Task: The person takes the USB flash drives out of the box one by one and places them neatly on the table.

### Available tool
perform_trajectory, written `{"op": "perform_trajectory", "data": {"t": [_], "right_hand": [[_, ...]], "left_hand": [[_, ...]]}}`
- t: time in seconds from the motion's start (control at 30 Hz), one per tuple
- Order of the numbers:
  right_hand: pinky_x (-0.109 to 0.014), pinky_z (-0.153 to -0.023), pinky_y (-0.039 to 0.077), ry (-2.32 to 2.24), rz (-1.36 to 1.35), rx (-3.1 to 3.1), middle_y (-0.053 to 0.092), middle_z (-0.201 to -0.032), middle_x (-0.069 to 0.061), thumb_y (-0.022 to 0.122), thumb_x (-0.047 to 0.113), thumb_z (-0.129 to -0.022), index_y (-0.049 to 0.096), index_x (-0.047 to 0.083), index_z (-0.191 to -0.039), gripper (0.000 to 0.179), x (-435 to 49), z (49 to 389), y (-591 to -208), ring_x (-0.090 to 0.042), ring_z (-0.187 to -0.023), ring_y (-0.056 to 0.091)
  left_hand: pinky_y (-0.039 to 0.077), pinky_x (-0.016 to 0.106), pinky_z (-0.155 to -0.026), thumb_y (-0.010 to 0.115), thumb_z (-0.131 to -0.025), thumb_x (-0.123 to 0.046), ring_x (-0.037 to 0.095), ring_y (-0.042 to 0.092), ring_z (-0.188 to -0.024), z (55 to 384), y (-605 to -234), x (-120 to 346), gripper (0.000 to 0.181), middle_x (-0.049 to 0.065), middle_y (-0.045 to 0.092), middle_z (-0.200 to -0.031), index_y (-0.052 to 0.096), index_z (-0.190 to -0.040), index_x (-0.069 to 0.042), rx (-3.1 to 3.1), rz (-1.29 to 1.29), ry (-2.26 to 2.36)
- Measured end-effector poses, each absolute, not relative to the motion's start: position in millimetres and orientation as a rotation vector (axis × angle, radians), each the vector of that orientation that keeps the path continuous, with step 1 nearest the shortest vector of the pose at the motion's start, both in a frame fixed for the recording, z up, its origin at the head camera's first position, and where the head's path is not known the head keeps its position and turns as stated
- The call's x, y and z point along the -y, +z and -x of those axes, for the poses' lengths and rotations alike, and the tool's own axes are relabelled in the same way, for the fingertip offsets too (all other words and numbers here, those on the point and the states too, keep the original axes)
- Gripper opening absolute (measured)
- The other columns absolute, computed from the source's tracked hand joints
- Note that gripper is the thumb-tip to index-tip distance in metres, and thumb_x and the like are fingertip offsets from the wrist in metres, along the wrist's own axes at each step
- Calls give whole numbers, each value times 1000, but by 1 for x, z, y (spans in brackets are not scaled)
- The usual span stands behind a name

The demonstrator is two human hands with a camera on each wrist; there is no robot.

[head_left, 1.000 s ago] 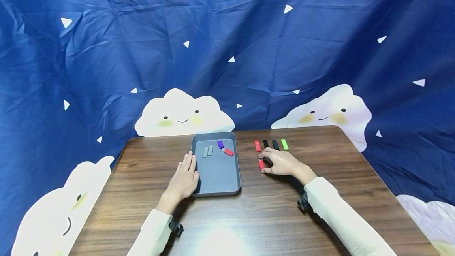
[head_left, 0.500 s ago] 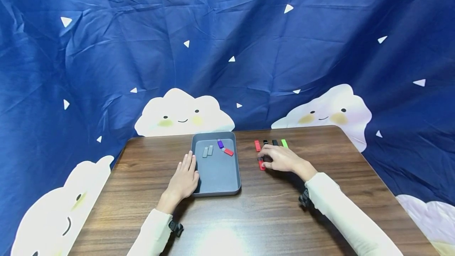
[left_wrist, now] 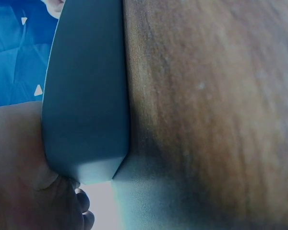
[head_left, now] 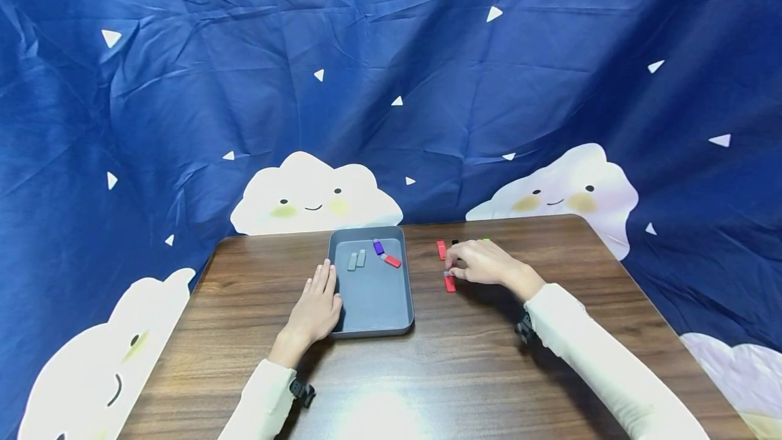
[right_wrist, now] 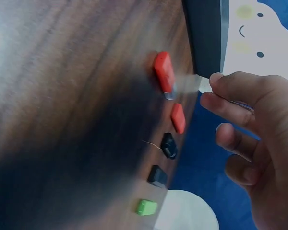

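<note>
A red USB stick [head_left: 450,283] with a metal end lies on the table right of the grey tray [head_left: 411,290]. My right hand [head_left: 484,265] hovers just above its metal end, fingers bent and thumb and forefinger tips close together. In the right wrist view the fingertips are apart from the red stick [right_wrist: 164,72], and I see nothing clearly held. My left hand [head_left: 315,307] rests along the tray's left rim with its fingers fairly straight. The left wrist view shows this hand [left_wrist: 24,167] against the tray wall [left_wrist: 86,91].
Inside the tray lie two grey sticks [head_left: 352,262], a purple one [head_left: 379,247] and a red one [head_left: 392,261]. Behind the right hand stands a row: a red stick [right_wrist: 178,118], two black ones [right_wrist: 157,176] and a green one [right_wrist: 147,207]. A blue curtain hangs behind the table.
My right hand has drawn away from the red stick, its thumb leaving the stick's near end and moving toward the far end. The red stick stays in place. The left hand has not moved.
</note>
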State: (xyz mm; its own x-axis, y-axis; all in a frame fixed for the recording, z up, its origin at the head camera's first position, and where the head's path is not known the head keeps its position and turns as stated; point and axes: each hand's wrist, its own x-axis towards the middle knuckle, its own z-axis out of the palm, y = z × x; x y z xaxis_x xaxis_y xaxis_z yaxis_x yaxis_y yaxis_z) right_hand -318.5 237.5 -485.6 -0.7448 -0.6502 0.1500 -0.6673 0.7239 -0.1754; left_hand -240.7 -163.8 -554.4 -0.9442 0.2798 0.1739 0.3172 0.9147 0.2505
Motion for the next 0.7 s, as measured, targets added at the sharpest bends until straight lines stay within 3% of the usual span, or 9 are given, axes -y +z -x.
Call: {"op": "perform_trajectory", "data": {"t": [0.23,0.7], "right_hand": [[-33,-61,49,253,-1128,2834,62,-77,18,79,25,-91,65,31,-79,19,-231,324,-466,-6,-72,58],[-31,-59,47,188,-1172,2867,59,-70,15,77,22,-91,69,27,-81,14,-203,338,-433,-7,-66,56]], "left_hand": [[26,62,-131,40,-110,-20,46,24,-162,239,-551,162,64,27,19,-175,25,-164,12,2945,453,-430],[27,66,-128,42,-106,-16,51,26,-160,235,-544,159,63,31,24,-173,30,-161,14,2918,452,-506]]}}
